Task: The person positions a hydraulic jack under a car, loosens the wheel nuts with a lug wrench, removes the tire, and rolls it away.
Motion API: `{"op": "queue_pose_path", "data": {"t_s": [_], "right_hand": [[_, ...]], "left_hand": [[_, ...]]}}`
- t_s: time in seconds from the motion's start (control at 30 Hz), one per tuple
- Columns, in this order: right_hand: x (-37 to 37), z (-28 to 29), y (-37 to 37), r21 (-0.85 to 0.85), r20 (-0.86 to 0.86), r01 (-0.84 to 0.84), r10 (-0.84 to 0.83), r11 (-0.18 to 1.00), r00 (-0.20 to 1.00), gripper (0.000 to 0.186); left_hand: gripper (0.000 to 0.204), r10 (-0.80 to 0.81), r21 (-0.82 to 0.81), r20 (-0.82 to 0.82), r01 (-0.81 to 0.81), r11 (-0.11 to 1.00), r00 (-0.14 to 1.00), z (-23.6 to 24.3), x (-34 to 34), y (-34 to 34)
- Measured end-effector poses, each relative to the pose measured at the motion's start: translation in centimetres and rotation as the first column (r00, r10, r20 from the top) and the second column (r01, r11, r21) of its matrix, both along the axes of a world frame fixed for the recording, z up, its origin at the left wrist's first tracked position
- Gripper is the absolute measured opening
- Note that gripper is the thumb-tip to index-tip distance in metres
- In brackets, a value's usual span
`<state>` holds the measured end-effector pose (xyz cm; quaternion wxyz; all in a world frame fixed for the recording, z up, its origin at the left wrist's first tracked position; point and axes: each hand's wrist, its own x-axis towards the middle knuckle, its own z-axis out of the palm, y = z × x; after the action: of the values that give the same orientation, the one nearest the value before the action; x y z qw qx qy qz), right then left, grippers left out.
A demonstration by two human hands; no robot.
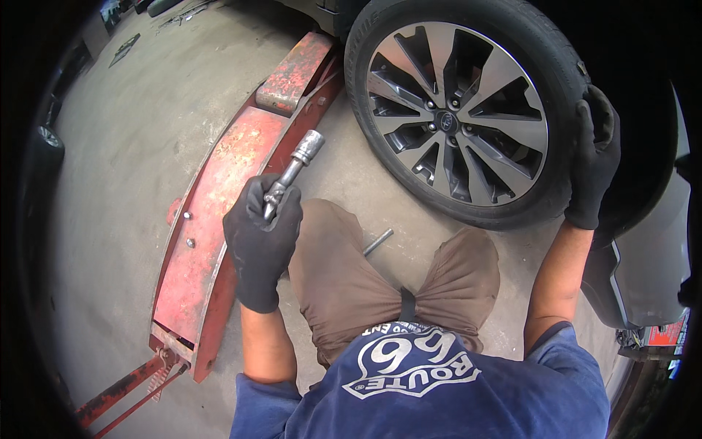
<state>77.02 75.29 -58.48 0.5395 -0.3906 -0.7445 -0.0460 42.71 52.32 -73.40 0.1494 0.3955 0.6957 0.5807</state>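
In the head view my left hand (262, 241), in a black glove, is closed round a metal socket on an extension bar (294, 168), held upright over the red jack. My right hand (594, 150), also gloved, grips the right side of the tire (376, 164) on a wheel with a silver and black alloy rim (494, 124). Several lug nuts (467, 130) show around its centre cap. A loose metal bar (377, 241) lies on the floor between my knees, partly hidden.
A long red floor jack (190, 271) with scuffed paint runs along my left, its handle (124, 391) at lower left. A grey vehicle body panel (643, 263) is at the right. The concrete floor (121, 183) has dark items (124, 49) at the back left.
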Motion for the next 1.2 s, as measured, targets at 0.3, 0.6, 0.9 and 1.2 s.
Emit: {"op": "queue_pose_path", "data": {"t_s": [0.3,0.6,0.9,1.2], "right_hand": [[7.7,-0.5,6.4,0.061,0.179,0.341,-0.346,0.938,0.921,0.054],[7.4,-1.6,6.8,0.212,0.179,0.386,-0.423,0.898,0.888,0.054],[6.4,-1.7,6.2,0.137,0.149,0.444,-0.461,0.886,0.875,0.054],[6.0,-1.4,6.2,0.177,0.157,0.429,-0.456,0.886,0.876,0.056]], "left_hand": [[0.033,-0.332,-0.187,-0.325,0.283,0.940,0.886,-6.9,8.7,19.8],[0.029,-0.401,-0.220,-0.595,0.339,0.915,0.697,-12.8,11.6,28.3],[0.030,-0.396,-0.131,-0.378,0.376,0.917,0.837,-13.9,10.7,29.9],[0.032,-0.256,-0.142,-0.168,0.234,0.962,0.952,-15.4,14.5,29.7]]}}
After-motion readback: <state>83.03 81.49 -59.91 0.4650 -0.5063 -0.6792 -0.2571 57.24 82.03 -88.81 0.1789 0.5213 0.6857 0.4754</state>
